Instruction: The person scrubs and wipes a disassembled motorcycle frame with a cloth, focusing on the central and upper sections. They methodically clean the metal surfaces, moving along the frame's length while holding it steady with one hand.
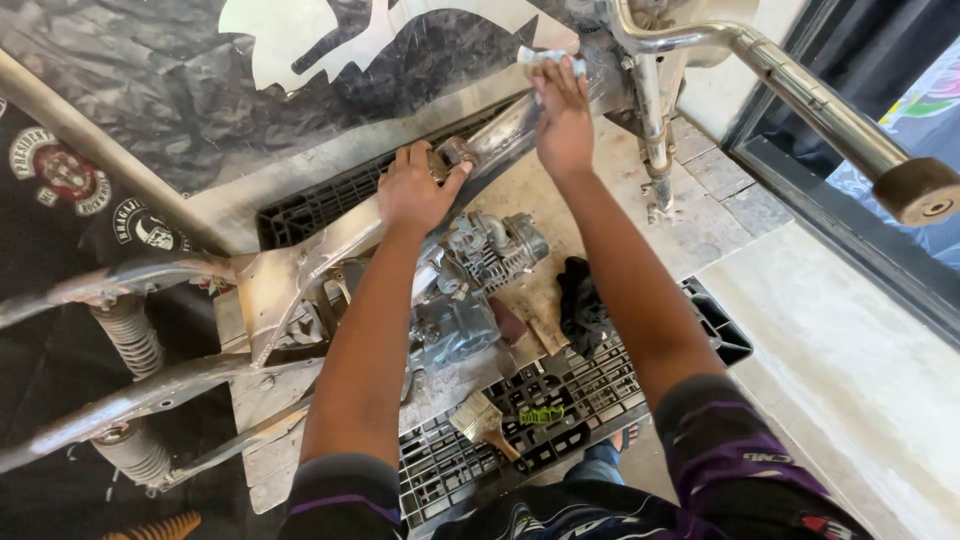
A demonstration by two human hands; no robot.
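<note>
A bare metal motorcycle frame (300, 262) lies across a black plastic crate. My left hand (415, 190) grips the frame's main tube next to a small bracket. My right hand (563, 115) presses a pale cloth (545, 60) against the upper end of the tube near the steering head. Under the tube sits the grey engine (470, 290). Both sleeves are dark with purple stripes.
A chrome handlebar (800, 95) with a brown grip end (920, 190) juts out at the upper right. A paintbrush (480, 420), a green object (540, 413) and a black rag (580, 300) lie on the crate (590, 390). Two shock springs (130, 335) stand at left. A black printed banner (120, 110) lies behind.
</note>
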